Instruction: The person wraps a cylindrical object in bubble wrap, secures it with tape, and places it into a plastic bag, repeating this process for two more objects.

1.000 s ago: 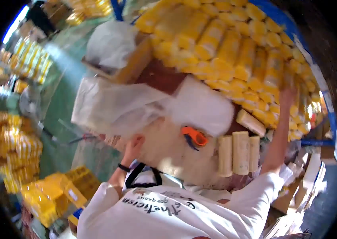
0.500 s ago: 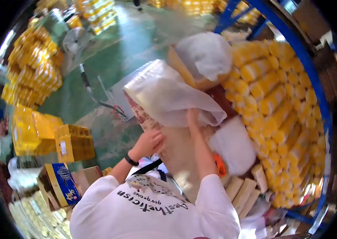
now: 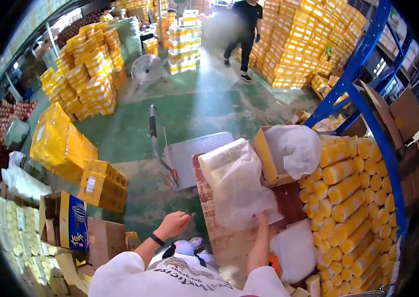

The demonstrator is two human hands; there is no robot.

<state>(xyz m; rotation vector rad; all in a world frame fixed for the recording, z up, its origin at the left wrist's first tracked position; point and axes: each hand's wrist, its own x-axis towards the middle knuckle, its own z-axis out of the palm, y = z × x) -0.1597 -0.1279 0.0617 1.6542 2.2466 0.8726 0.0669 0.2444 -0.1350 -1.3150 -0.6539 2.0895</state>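
Note:
My right hand (image 3: 261, 218) grips the near edge of a translucent plastic bag (image 3: 234, 193), its fingertips partly covered by the film. The bag lies across a worn reddish-brown board (image 3: 207, 198), and its far end looks rolled or bunched. To the left of the board, my left hand (image 3: 172, 224) is held in the air, fingers loosely bent and holding nothing. A dark band circles that wrist. Right of my right forearm are a white plastic bundle (image 3: 293, 250) and an orange object (image 3: 274, 265), partly hidden by my sleeve.
An open carton with a plastic liner (image 3: 273, 158) stands beyond the board, near stacked yellow rolls (image 3: 350, 208) and a blue rack post (image 3: 390, 114). A metal platform cart (image 3: 189, 158) is ahead. Taped yellow boxes (image 3: 103, 185) stand left. A person (image 3: 244, 34) walks in the background.
My view has lifted, bringing the far boxes and a person into sight. My left hand has moved left off the board. The plastic lies flatter, with my right hand still at its near edge.

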